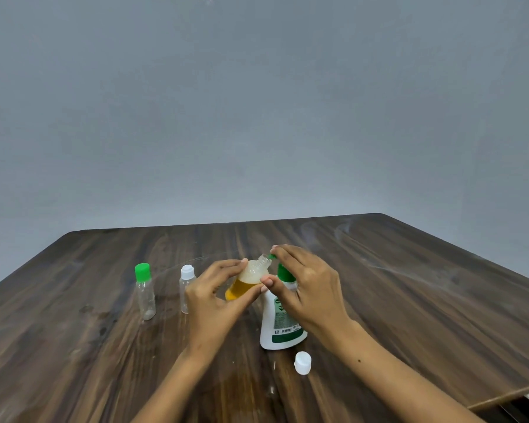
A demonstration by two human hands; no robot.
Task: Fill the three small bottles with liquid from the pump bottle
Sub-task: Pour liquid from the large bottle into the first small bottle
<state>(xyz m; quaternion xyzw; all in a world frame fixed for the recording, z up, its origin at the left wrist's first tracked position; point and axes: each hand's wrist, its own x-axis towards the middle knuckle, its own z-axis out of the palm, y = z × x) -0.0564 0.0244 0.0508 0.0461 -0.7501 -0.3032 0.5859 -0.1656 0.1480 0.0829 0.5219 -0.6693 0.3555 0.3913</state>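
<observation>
Head view: on a dark brown wood-grain table point(409, 285), the left hand point(209, 296) grips a small clear plastic bottle point(248, 280) with no cap, thumb and fingers curled round its body. The bottle is tilted, its open threaded neck pointing up and to the right, just at the green spout of a white pump bottle with a green pump head point(281, 319). Amber liquid fills roughly the lower half of the small bottle.

The right hand point(307, 286) lies over the pump head, fingers bent down on top of it and the thumb reaching toward the small bottle; whether it presses or only rests there I cannot tell. The pump bottle stands upright on the table under that hand.

To the left, well apart from the hands, a small clear bottle with a green cap point(144, 291) stands upright. Between it and the left hand stands a small clear bottle with a white cap point(187, 286), partly hidden by the hand. Both look unfilled. A loose white cap point(303, 363) lies on the table just in front of the pump bottle.
</observation>
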